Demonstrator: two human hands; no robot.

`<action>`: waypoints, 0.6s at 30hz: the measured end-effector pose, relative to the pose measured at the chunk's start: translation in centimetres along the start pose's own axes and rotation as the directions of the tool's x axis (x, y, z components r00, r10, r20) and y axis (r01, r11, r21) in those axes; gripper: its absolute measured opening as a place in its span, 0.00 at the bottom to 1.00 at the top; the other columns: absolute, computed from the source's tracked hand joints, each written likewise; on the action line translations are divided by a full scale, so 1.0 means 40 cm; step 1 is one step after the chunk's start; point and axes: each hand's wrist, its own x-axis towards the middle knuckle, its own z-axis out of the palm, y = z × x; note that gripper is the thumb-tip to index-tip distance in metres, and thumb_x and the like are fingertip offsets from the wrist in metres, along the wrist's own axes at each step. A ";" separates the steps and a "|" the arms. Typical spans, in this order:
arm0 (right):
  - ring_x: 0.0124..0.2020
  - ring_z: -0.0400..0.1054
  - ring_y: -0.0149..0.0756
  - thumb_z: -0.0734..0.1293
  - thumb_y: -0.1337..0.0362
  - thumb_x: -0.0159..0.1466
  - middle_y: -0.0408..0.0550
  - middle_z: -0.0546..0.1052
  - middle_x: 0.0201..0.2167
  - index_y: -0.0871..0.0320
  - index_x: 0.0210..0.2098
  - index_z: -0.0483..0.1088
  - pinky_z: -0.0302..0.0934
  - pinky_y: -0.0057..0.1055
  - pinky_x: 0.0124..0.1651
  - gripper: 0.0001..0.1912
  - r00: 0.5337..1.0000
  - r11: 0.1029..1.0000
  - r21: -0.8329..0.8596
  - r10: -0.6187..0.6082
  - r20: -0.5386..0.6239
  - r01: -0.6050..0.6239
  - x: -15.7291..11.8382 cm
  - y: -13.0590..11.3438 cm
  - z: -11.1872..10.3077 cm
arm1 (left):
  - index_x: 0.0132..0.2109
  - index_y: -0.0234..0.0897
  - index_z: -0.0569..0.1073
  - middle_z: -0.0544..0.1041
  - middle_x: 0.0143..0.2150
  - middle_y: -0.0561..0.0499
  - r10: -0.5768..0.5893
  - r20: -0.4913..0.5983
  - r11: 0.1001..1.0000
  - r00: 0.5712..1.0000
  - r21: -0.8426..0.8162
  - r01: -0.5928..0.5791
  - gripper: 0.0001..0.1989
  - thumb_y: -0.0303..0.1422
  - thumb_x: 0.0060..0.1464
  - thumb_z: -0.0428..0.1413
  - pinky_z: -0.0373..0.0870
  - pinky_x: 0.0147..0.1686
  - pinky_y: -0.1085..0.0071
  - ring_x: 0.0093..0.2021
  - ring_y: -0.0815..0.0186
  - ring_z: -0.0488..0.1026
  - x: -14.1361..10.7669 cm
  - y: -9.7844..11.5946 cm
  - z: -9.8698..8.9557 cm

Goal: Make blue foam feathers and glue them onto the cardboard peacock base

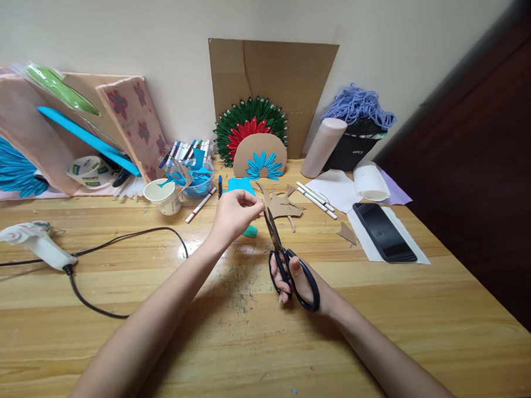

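Observation:
My right hand (291,280) grips a pair of black-handled scissors (275,237), its fingers through the loops. The blades point away from me and look slightly parted. Right beside their tips, my left hand (239,210) is closed in a pinch; what sits between finger and thumb is too small to make out. Behind the fingertips lie brown cardboard scraps (283,205) with curved slivers. A piece of blue paper (241,185) is partly covered by my left hand, and a green object (250,231) shows beneath it.
A rounded cardboard piece with blue petals (264,164) leans before a green-and-red petal fan (231,121). On the left are a glue gun (42,241) with its cord, a paper cup (162,197) and a bowl of blue scraps (198,184). A phone (384,232) lies right.

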 end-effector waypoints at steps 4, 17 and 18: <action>0.15 0.58 0.26 0.49 0.29 0.48 0.34 0.58 0.15 0.58 0.31 0.57 0.58 0.25 0.22 0.37 1.000 1.000 0.000 -0.013 0.005 0.013 0.001 0.003 -0.003 | 0.24 0.31 0.70 0.71 0.21 0.51 -0.007 -0.012 1.000 1.000 -0.001 0.007 0.03 0.28 0.37 0.55 0.64 0.22 0.76 0.22 0.71 0.68 0.000 -0.002 0.003; 0.14 0.57 0.25 0.50 0.29 0.47 0.34 0.58 0.15 0.58 0.32 0.57 0.57 0.24 0.20 0.37 1.000 1.000 0.010 -0.001 0.002 0.001 0.002 0.009 -0.004 | 0.24 0.31 0.70 0.71 0.19 0.52 -0.015 -0.024 1.000 1.000 0.005 0.015 0.03 0.27 0.38 0.55 0.63 0.22 0.78 0.21 0.72 0.68 -0.001 -0.002 0.004; 0.14 0.57 0.25 0.50 0.28 0.47 0.34 0.58 0.15 0.58 0.31 0.57 0.57 0.24 0.20 0.37 1.000 1.000 0.010 0.003 0.000 -0.003 0.003 0.008 -0.004 | 0.24 0.31 0.70 0.71 0.19 0.52 -0.015 -0.024 1.000 1.000 0.007 0.015 0.03 0.27 0.38 0.55 0.63 0.21 0.78 0.21 0.72 0.68 -0.001 -0.002 0.004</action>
